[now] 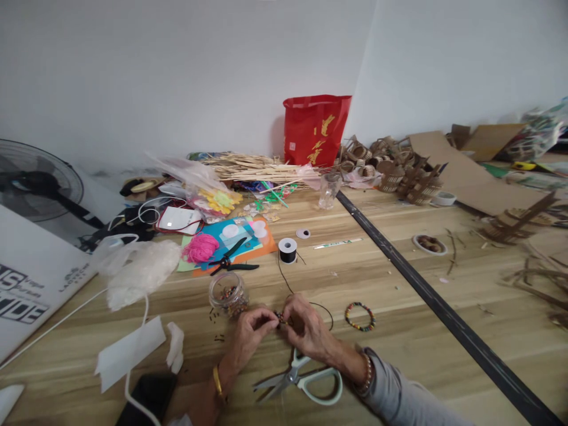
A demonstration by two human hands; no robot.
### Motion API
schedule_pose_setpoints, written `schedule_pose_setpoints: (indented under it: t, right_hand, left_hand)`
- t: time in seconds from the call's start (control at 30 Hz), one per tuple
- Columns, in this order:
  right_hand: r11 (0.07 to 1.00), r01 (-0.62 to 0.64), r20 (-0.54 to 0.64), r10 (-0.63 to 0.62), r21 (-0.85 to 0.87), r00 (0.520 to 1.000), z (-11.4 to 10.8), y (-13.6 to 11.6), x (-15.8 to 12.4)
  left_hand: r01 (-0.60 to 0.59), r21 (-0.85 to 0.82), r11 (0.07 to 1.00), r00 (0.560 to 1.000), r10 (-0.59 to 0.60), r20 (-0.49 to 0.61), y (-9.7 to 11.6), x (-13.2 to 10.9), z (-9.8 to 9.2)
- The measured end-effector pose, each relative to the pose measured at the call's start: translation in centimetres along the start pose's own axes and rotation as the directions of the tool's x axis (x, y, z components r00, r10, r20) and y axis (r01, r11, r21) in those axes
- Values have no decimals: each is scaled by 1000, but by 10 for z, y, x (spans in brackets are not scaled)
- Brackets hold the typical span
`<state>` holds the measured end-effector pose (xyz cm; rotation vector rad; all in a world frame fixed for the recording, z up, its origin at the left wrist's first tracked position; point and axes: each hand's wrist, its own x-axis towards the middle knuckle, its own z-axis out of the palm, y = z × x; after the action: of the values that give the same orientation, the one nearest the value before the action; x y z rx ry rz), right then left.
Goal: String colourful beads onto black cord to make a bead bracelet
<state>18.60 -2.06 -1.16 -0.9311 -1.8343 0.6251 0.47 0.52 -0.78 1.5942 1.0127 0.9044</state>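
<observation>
My left hand point(252, 334) pinches one end of a small cluster of dark, coloured beads point(279, 318) on a cord. The fingers of my right hand point(310, 331) close on the same beaded cord from the other side and partly hide it. Black cord runs from a spool point(287, 254) down to my right hand, and another length loops out to its right. A clear jar of beads point(228, 294) stands beyond my left hand, with loose beads spilled near it. Pale-handled scissors point(320, 384) lie partly under my right hand. A multicoloured beaded bracelet point(360, 317) rests to the right.
Black-handled pliers point(231, 260) and pink yarn point(200, 247) lie on coloured paper. A clear cup point(328, 192) and a red bag point(316, 127) stand farther back. Woven baskets point(417, 183) crowd the back right. A black strip point(426, 284) crosses the table; a dark phone-like slab point(146, 399) lies front left.
</observation>
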Motion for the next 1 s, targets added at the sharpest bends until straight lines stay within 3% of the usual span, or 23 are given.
schedule_pose_setpoints:
  t: [0.13, 0.33, 0.7, 1.0]
  right_hand:
    - [1000, 3, -25, -3, 21, 1000, -2, -3, 0]
    - [994, -78, 54, 74, 72, 996, 1, 1, -3]
    - [990, -132, 59, 130, 46, 990, 0, 5, -1]
    - [972, -235, -58, 235, -3, 970, 3, 10, -2]
  left_hand:
    - [-4, -9, 1000, 1000, 3, -18, -2, 0, 0]
    - [13, -17, 1000, 1000, -13, -9, 6, -1, 1]
    - [3, 80, 997, 999, -1, -34, 8, 0, 2]
    - [-49, 265, 963, 993, 76, -91, 5, 0, 8]
